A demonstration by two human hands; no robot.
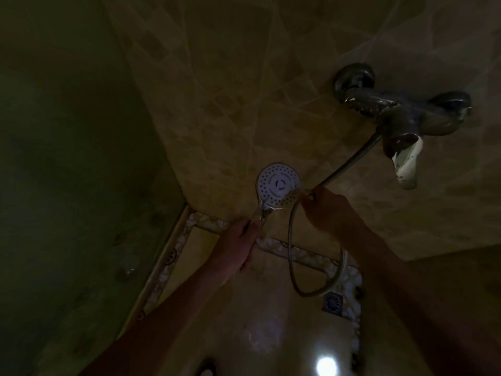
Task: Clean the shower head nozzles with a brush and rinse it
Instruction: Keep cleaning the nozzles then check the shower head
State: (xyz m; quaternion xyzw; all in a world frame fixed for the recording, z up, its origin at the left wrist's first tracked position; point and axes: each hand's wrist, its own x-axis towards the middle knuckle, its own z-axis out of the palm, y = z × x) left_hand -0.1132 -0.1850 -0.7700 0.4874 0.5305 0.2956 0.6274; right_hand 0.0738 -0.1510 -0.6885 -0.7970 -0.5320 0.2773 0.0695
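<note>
Shower head (278, 184) sits mid-frame, white nozzle face turned up toward camera; long axis runs from face down-left along handle into left hand (235, 249), grip clamped on handle. Right hand (324, 203) clamped on brush (290, 198), bristles at face's lower-right edge. Likely light, rigid, wet-slick; hold handle; hose (303, 267) tugs.

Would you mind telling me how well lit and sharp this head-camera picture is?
Head view: very dim overall; only the white shower head face stands out, while both hands are dark. One bright glare spot reflects off the wet floor. The wide-angle lens bends the tile lines, and details look soft and grainy.
</note>
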